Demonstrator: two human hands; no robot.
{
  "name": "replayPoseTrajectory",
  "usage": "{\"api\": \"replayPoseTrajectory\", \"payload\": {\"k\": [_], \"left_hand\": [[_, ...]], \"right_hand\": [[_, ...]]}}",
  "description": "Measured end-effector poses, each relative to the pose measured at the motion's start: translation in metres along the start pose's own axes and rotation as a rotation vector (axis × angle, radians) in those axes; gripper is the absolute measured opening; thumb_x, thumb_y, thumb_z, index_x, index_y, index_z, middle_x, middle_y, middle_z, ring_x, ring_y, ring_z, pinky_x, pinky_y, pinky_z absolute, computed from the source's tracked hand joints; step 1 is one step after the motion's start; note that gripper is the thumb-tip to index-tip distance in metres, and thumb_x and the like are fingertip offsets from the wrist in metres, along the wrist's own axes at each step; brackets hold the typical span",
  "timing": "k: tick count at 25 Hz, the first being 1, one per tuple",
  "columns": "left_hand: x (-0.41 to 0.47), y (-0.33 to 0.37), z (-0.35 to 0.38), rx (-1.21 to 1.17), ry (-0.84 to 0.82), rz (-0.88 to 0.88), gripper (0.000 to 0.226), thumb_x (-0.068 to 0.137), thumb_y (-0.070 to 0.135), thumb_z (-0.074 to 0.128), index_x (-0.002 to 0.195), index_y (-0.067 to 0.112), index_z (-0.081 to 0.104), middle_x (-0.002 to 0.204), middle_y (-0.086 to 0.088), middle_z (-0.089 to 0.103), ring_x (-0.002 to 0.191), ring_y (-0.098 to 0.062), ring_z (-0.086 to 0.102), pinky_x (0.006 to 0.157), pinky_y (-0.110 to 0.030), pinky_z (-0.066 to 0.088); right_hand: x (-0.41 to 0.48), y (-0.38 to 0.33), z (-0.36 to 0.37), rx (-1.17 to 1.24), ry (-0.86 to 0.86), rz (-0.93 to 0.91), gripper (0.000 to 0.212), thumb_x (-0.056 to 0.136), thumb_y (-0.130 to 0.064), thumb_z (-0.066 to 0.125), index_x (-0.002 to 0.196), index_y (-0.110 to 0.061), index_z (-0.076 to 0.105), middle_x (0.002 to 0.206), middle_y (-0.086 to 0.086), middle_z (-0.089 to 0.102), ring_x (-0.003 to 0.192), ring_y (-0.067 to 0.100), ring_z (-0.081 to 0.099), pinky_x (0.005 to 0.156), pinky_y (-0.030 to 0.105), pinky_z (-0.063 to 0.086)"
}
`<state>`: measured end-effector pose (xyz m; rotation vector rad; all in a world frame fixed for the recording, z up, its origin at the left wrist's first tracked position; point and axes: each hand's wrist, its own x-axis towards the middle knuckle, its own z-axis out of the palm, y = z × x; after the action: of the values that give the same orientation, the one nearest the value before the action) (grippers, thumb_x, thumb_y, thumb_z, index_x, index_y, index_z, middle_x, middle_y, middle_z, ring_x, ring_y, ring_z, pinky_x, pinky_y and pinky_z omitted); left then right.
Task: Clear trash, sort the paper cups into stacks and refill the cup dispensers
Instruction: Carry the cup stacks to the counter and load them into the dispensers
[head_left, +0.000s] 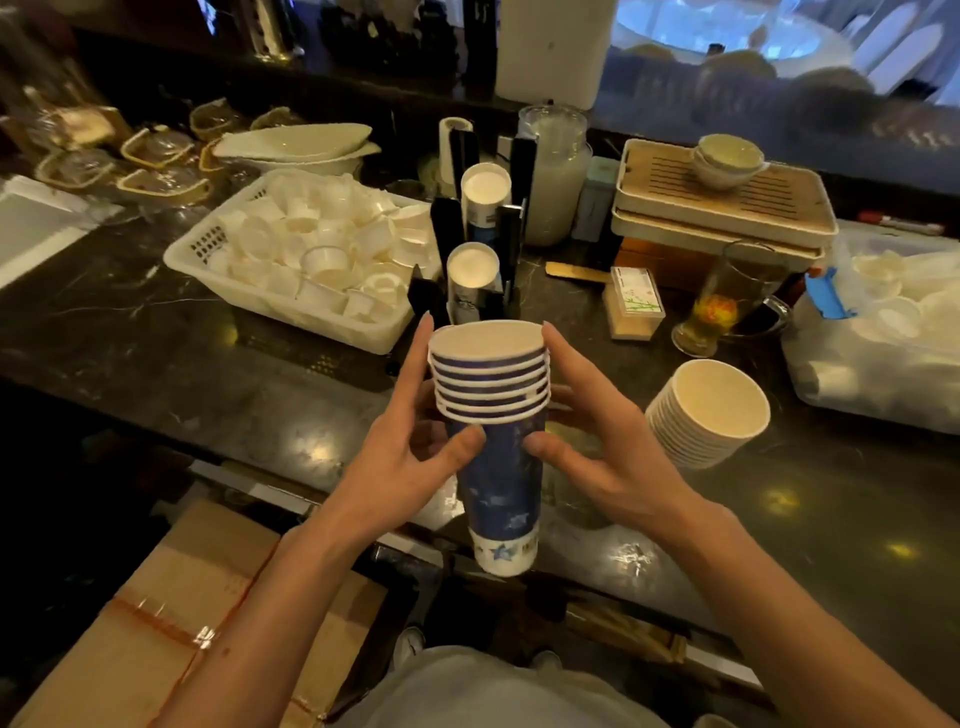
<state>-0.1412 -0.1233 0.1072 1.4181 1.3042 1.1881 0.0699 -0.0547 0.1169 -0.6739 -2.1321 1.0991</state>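
Note:
A stack of blue paper cups (498, 478) with white rims is held upright above the near edge of the dark counter (156, 374). My left hand (415, 441) grips it from the left and my right hand (597, 452) from the right, fingers wrapped around the upper rims. Just behind the stack stands a black cup dispenser (478, 244) with two columns of cups, mouths facing up. A second stack of plain white cups (706, 415) lies tilted on the counter to the right.
A white plastic basket (208, 244) full of small white cups sits at the left. A glass of tea (727, 306), a small box (636, 301) and stacked tea trays (727, 208) stand at the right. Cardboard boxes (171, 623) lie below the counter.

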Motion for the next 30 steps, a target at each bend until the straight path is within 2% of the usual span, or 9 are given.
{"api": "replayPoseTrajectory", "payload": {"k": [3, 8, 12, 14, 17, 20, 23, 27, 30], "left_hand": [[-0.008, 0.006, -0.019, -0.034, -0.01, 0.014, 0.084, 0.091, 0.04, 0.059, 0.149, 0.046, 0.0, 0.136, 0.05, 0.033, 0.122, 0.015, 0.048, 0.089, -0.019, 0.052], [0.01, 0.015, -0.037, -0.014, 0.138, 0.0, 0.067, 0.092, 0.056, 0.05, 0.152, 0.038, 0.025, 0.138, 0.031, 0.044, 0.121, 0.007, 0.053, 0.078, -0.022, 0.056], [0.045, 0.026, -0.044, 0.2, 0.254, -0.098, 0.034, 0.101, 0.049, 0.037, 0.098, 0.03, 0.065, 0.092, 0.008, 0.067, 0.081, -0.002, 0.06, 0.065, -0.015, 0.044], [0.064, 0.022, -0.052, 0.458, 0.15, -0.187, 0.039, 0.104, 0.043, 0.033, 0.096, 0.017, 0.061, 0.087, -0.003, 0.061, 0.085, -0.018, 0.058, 0.067, -0.032, 0.038], [0.087, 0.014, -0.057, 0.743, -0.055, -0.28, 0.036, 0.104, 0.035, 0.033, 0.134, 0.018, 0.046, 0.114, -0.014, 0.056, 0.108, -0.03, 0.054, 0.078, -0.032, 0.029], [0.1, 0.017, -0.061, 0.598, -0.081, -0.379, 0.042, 0.105, 0.042, 0.021, 0.129, 0.018, 0.045, 0.122, -0.011, 0.053, 0.11, -0.03, 0.051, 0.09, -0.039, 0.038], [0.105, 0.022, -0.069, 0.392, -0.097, -0.405, 0.031, 0.106, 0.031, 0.032, 0.118, 0.013, 0.054, 0.124, -0.019, 0.058, 0.103, -0.027, 0.054, 0.095, -0.042, 0.042], [0.102, 0.031, -0.067, 0.231, -0.127, -0.458, 0.011, 0.106, 0.025, 0.033, 0.104, 0.023, 0.043, 0.088, 0.003, 0.052, 0.077, -0.007, 0.048, 0.064, -0.02, 0.041], [0.095, 0.032, -0.064, 0.179, -0.152, -0.461, 0.011, 0.106, 0.03, 0.033, 0.111, 0.025, 0.04, 0.083, 0.009, 0.05, 0.073, -0.003, 0.047, 0.058, -0.018, 0.04]], "right_hand": [[0.013, -0.006, 0.008, 0.146, -0.038, 0.102, 0.072, 0.093, -0.017, 0.059, 0.153, -0.027, 0.019, 0.15, -0.011, 0.04, 0.125, 0.013, 0.054, 0.095, 0.029, 0.05], [0.051, -0.007, 0.021, 0.21, 0.025, 0.211, 0.062, 0.094, -0.039, 0.054, 0.15, -0.025, 0.031, 0.147, -0.006, 0.042, 0.126, 0.012, 0.053, 0.092, 0.035, 0.054], [0.077, -0.013, 0.031, 0.219, 0.143, 0.391, 0.041, 0.099, -0.043, 0.044, 0.132, -0.021, 0.053, 0.114, -0.005, 0.064, 0.098, 0.003, 0.067, 0.069, 0.02, 0.055], [0.086, -0.016, 0.033, 0.187, 0.18, 0.494, 0.041, 0.101, -0.046, 0.039, 0.119, -0.017, 0.061, 0.1, -0.001, 0.069, 0.084, 0.007, 0.071, 0.063, 0.017, 0.053], [0.101, -0.01, 0.034, 0.057, 0.25, 0.62, 0.044, 0.101, -0.051, 0.039, 0.098, -0.019, 0.069, 0.091, 0.005, 0.072, 0.085, 0.021, 0.07, 0.065, 0.027, 0.051], [0.107, 0.002, 0.037, -0.011, 0.259, 0.707, 0.031, 0.101, -0.039, 0.045, 0.088, -0.021, 0.067, 0.088, 0.006, 0.067, 0.091, 0.028, 0.065, 0.073, 0.037, 0.048], [0.111, 0.001, 0.042, 0.024, 0.296, 0.796, 0.033, 0.1, -0.037, 0.042, 0.082, -0.017, 0.061, 0.087, 0.006, 0.062, 0.08, 0.018, 0.057, 0.066, 0.03, 0.041], [0.114, 0.0, 0.043, 0.026, 0.254, 0.901, 0.052, 0.099, -0.055, 0.031, 0.106, -0.013, 0.059, 0.103, 0.007, 0.062, 0.091, 0.019, 0.057, 0.077, 0.033, 0.041], [0.111, 0.005, 0.042, 0.021, 0.19, 0.958, 0.063, 0.099, -0.06, 0.026, 0.124, -0.011, 0.057, 0.115, 0.01, 0.061, 0.097, 0.021, 0.059, 0.082, 0.035, 0.042]]}}
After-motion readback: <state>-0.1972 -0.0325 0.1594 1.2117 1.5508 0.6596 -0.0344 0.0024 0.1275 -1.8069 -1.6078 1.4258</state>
